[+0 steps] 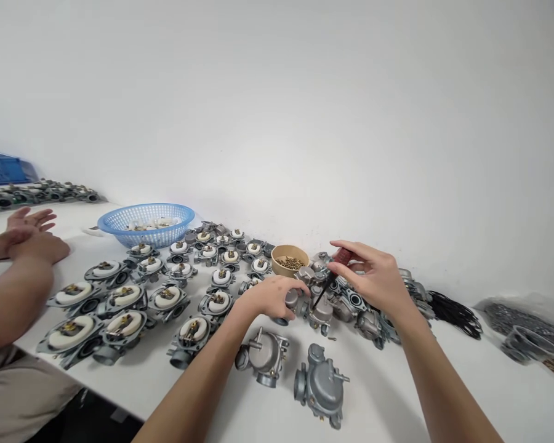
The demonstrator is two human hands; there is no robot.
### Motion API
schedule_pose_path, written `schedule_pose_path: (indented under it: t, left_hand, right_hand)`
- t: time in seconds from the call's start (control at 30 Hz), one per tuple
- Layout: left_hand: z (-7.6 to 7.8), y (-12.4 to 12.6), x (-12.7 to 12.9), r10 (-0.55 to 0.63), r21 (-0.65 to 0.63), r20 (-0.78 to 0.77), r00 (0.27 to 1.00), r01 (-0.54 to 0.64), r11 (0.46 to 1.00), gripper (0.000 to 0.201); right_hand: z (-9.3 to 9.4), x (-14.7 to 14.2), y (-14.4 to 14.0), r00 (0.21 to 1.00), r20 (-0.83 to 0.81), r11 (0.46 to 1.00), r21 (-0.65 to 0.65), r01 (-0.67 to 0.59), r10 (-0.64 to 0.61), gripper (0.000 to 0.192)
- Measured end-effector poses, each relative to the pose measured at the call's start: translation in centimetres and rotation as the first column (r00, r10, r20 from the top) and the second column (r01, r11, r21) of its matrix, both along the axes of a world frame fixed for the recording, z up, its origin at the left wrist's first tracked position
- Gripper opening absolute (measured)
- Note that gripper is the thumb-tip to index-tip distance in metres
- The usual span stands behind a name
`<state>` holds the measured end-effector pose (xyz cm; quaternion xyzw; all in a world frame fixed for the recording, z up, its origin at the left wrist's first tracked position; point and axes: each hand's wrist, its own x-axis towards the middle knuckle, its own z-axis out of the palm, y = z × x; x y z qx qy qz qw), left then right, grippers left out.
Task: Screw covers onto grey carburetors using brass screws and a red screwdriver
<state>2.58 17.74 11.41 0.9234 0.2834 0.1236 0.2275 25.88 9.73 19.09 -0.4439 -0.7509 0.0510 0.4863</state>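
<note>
My left hand point(272, 296) grips a grey metal carburetor point(314, 309) on the white table point(388, 394), steadying it from the left. My right hand point(373, 274) holds a screwdriver point(333, 274) with a red handle, its dark shaft angled down into the top of that carburetor. Just behind the hands stands a small tan bowl point(289, 259) of brass screws. Two closed carburetors point(263, 354) point(321, 386) lie in front of my hands.
Several open carburetors with white floats point(124, 296) cover the table's left half. A blue basket point(146, 224) sits behind them. Another person's arms point(13, 271) rest at the left edge. More carburetors point(413, 289), black rubber rings point(457, 314) and bags of small parts point(526, 326) lie to the right.
</note>
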Motion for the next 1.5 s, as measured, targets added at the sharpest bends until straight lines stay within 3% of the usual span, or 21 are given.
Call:
schedule_pose_path:
  t: [0.4,0.67,0.83,0.97,1.07,1.2,1.33,1.5]
  left_hand:
    - [-0.5,0.8,-0.1,0.009,-0.009,0.099,0.995,-0.008,1.0,0.043]
    - [-0.8,1.0,0.0,0.008,-0.02,0.14,0.99,-0.006,1.0,0.048]
    - [-0.5,0.9,0.0,-0.032,0.084,0.187,0.982,0.016,0.996,0.045]
    - [0.8,0.2,0.9,-0.1,0.187,0.217,0.971,0.059,0.98,0.044]
    - [2.2,-0.3,2.5,-0.116,0.184,0.128,0.985,0.091,0.979,0.057]
    - [3.2,-0.5,4.5,-0.106,0.062,-0.102,0.989,0.113,0.992,0.079]
    - [3.0,-0.2,5.0,-0.151,-0.024,-0.151,0.977,0.149,0.989,0.083]
    - [2.0,0.3,5.1,-0.136,0.027,-0.176,0.975,0.143,0.989,0.078]
  right_hand:
    - [0.7,0.9,-0.1,0.998,-0.06,1.0,0.011,0.012,-0.011,0.034]
    - [0.7,1.0,-0.1,0.998,-0.063,0.999,0.03,0.013,-0.011,0.033]
    - [0.8,1.0,-0.2,0.998,-0.065,0.999,0.032,0.002,0.0,0.033]
    - [0.8,1.0,-0.2,0.999,-0.049,1.0,0.017,-0.015,0.016,0.034]
    - [0.8,1.0,-0.1,0.999,-0.04,1.0,0.007,-0.025,0.026,0.034]
    - [1.0,0.9,-0.2,0.999,-0.013,0.999,-0.017,-0.042,0.042,0.032]
    - [1.1,0.9,-0.3,0.999,0.009,0.998,-0.026,-0.053,0.054,0.032]
    - [1.1,0.9,0.0,0.999,0.007,0.998,-0.029,-0.047,0.047,0.033]
